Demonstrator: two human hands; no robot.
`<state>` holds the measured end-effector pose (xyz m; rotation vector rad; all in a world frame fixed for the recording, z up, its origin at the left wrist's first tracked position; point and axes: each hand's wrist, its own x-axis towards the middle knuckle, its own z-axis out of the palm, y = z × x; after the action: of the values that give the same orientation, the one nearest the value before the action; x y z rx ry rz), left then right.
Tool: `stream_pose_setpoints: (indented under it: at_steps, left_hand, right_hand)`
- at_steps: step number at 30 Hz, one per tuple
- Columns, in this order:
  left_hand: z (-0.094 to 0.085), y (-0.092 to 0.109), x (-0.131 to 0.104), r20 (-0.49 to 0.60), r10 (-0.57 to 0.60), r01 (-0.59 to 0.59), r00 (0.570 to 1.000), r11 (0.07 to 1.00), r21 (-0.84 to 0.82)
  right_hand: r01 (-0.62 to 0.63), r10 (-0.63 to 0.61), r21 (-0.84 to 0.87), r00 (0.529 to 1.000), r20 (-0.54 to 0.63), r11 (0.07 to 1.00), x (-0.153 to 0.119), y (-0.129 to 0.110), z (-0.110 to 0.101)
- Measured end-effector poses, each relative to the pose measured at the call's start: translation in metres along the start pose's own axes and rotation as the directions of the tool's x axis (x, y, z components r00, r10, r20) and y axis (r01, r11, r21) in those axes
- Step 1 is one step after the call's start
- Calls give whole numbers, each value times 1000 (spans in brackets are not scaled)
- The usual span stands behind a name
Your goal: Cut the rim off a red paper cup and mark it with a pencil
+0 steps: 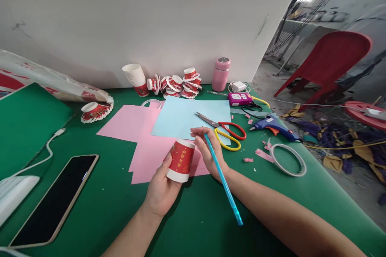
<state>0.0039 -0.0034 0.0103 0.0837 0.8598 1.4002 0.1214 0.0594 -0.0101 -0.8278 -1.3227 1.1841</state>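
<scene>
My left hand [164, 192] grips a red paper cup [182, 160] with gold lettering and a white band at its lower end. The cup is tilted above the table. In my right hand [211, 150] lies a slim blue pencil [222, 176], slanting down toward me; its tip is hidden. The right fingertips are close to the cup's far edge; I cannot tell whether they touch it. Beyond the hands lie a light blue paper sheet [181, 116] and pink sheets [150, 156]. Scissors [218, 125] with red and yellow handles rest on the blue sheet's right side.
Along the wall stand stacked paper cups [133, 75], several frilled red cups [181, 84] and a pink bottle [221, 74]. At right are a blue glue gun [273, 126], a tape roll [288, 160] and paper scraps. A phone [57, 198] lies left; a red chair [328, 60] stands behind.
</scene>
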Motion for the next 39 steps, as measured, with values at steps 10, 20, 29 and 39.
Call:
stream_pose_setpoints:
  at_steps: [10, 20, 29, 39]
  left_hand:
    - [-5, -3, -4, 138, 62, -75, 989, 993, 89]
    - [-2, -13, -7, 76, 166, -180, 983, 952, 246]
    - [1, -5, -3, -73, 160, -148, 984, 978, 145]
    - [-4, -10, -1, 51, 200, -206, 978, 958, 197]
  right_hand:
    - [-129, 120, 86, 987, 104, 988, -5, 3, 4]
    - [-96, 92, 24, 988, 124, 995, -7, 3, 4]
    - [74, -73, 5, 996, -52, 997, 1, -9, 0]
    - [63, -66, 26, 985, 158, 998, -13, -25, 9]
